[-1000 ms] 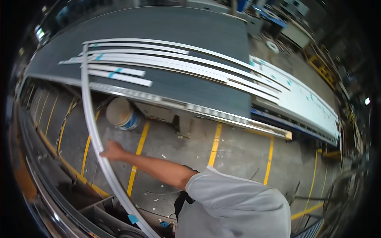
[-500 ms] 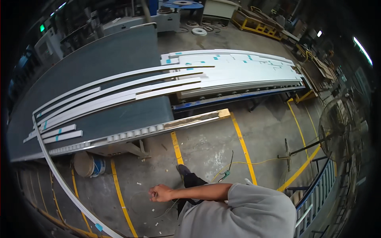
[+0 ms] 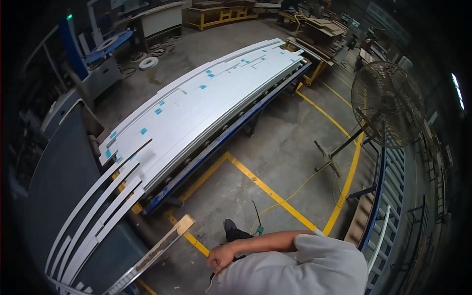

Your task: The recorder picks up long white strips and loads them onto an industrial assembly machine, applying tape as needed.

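My right hand [image 3: 221, 258] is in front of the grey shirt [image 3: 295, 268], its fingers curled downward and closed. Whatever it may hold is hidden. A thin pale cord or strip [image 3: 212, 281] shows just below the fingers; I cannot tell whether they grip it. My left hand is outside the picture. Ahead on the left, long narrow white strips [image 3: 98, 209] lie across a dark belt table [image 3: 54, 162]. Their far ends reach a stack of long white boards [image 3: 196, 115] with small blue-green tape pieces.
The boards rest on a blue-framed roller stand [image 3: 211, 147]. A wooden-tipped rail [image 3: 183, 225] juts from the belt table. On the floor lie a green air gun [image 3: 259, 229] and yellow hose [image 3: 285, 200]. A large fan [image 3: 387, 103] and roller conveyor [image 3: 388, 191] stand right.
My view has turned right, bringing the fan and board stack nearer the middle. My right hand has come closer to my body, fingers now pointing down.
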The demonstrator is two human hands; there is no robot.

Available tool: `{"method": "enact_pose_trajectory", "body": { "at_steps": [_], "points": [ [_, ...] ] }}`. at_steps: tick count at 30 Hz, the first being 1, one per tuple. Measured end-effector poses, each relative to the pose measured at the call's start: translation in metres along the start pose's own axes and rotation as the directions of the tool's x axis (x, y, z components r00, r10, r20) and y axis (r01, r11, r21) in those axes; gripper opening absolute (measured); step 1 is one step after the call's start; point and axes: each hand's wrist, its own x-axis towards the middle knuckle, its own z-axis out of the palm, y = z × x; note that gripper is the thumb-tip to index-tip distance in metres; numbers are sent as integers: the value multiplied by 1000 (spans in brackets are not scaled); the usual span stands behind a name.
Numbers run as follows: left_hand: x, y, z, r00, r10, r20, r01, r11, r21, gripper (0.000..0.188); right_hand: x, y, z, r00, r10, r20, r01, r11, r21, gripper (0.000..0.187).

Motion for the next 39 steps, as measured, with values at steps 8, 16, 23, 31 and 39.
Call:
{"method": "enact_pose_trajectory", "body": {
  "at_steps": [8, 16, 23, 31, 39],
  "points": [
    [234, -86, 66, 983, 171, -65, -179, 973, -145, 69, -154, 85, -120, 470, 521, -713, -472, 830, 295, 49],
    [329, -52, 196, 813, -578, -74, 194, 388, -901, 43, -132, 105, -179, 300, 516, -802, -262, 853, 451, 52],
    [325, -24, 213, 761, -622, -183, 198, 492, -848, 48, -81, 105, -289, 399, 334, -854, -525, 847, 86, 58],
    [249, 36, 327, 637, -281, -718, 398, 917, -5, 43, -55, 174, -510, 644, -196, -739, -518, 600, -610, 86],
    [265, 59, 566, 985, 100, -143, 26, 725, 688, 41, -62, 210, -578, 883, -104, -457, -319, 582, -748, 112]
  ]
}}
